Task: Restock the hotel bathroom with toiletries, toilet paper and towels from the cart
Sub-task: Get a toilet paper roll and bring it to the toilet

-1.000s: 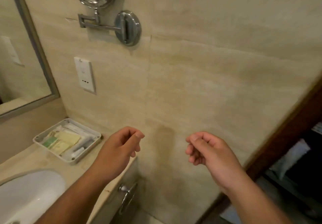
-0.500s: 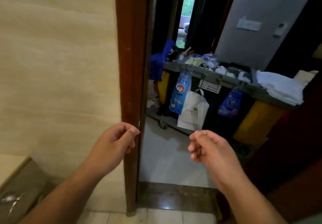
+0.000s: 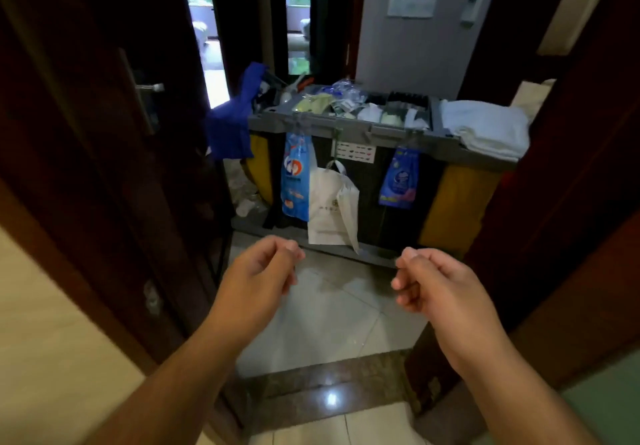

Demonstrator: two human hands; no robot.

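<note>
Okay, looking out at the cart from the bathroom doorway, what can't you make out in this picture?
Head view:
- Small items in the top tray: too small and blurred to name.
- White towels: right end hidden by the door frame.
- Print on the white bag: blurred.
- Cart interior: dark and behind hanging bags, so toilet paper cannot be confirmed.

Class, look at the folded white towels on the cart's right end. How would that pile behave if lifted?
The towels look soft and loosely folded, so they would probably sag rather than stay flat. Several layers lie stacked, so the top ones might slide off.
</note>
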